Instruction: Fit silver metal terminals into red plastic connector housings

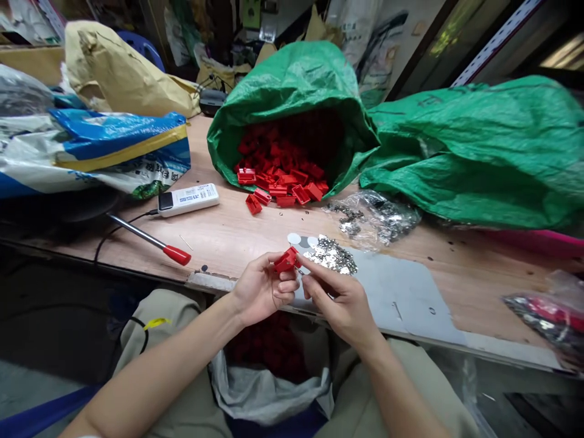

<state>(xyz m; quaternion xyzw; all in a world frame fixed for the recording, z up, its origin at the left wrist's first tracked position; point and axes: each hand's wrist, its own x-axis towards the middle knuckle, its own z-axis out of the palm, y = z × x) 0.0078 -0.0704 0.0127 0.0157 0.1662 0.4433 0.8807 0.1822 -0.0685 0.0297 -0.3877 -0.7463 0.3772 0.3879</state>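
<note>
My left hand (pixel 262 289) is closed around a small red plastic part (pixel 286 260), held just above the table's front edge. From the other side my right hand (pixel 342 298) comes up to it, thumb and forefinger pinched near the part's right end. A tiny metal piece (pixel 298 272) shows at those fingertips; its exact shape is too small to make out. Behind the hands lies a pile of small shiny metal pieces (pixel 335 254) on a grey sheet (pixel 387 286). In my lap, an open white sack (pixel 269 395) holds more red parts.
A green sack (pixel 292 73) spills red parts (pixel 285 182) onto the table. Another green sack (pixel 479 146) lies to the right, near a clear bag (pixel 383 216) of metal pieces. At left are a red-handled lever (pixel 176 254), a white device (pixel 188 199) and a blue-white bag (pixel 123 149).
</note>
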